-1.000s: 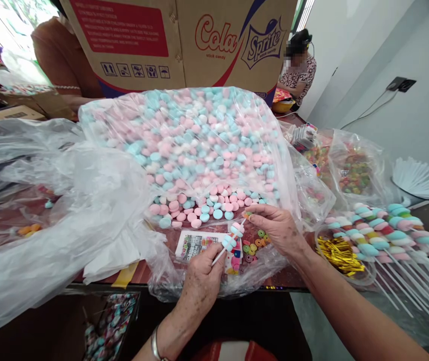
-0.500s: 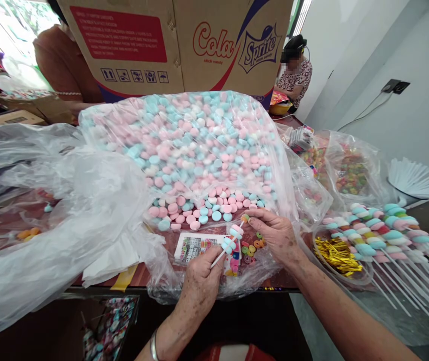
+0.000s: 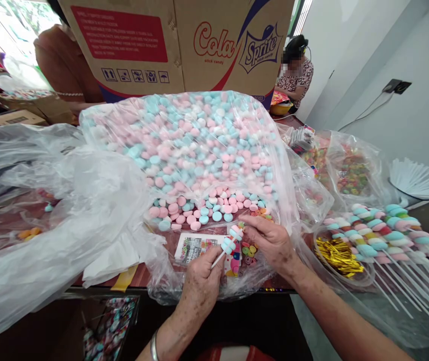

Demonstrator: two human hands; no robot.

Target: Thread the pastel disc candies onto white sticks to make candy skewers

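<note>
My left hand (image 3: 202, 281) is closed around the lower end of a thin white stick (image 3: 218, 259) that carries blue and pink marshmallow pieces (image 3: 232, 238). My right hand (image 3: 270, 243) pinches at the stick's upper tip, where a small ring candy (image 3: 241, 225) sits. Both hands hover over a clear bag of small coloured ring candies (image 3: 251, 250) and a printed card (image 3: 195, 246). Just beyond lies a big clear bag of pink, blue and white marshmallows (image 3: 195, 150), open at its near edge.
Finished marshmallow sticks (image 3: 383, 235) are piled at the right beside a bowl of gold twist ties (image 3: 338, 255). More candy bags (image 3: 349, 170) and white sticks (image 3: 421, 180) lie behind. Crumpled plastic (image 3: 48, 210) covers the left. A Cola/Sprite carton (image 3: 184, 45) stands behind; a person (image 3: 295, 70) sits beyond.
My right hand has slid down the stick toward the marshmallows, bringing the ring candy at the tip closer to them. My left hand has held steady.
</note>
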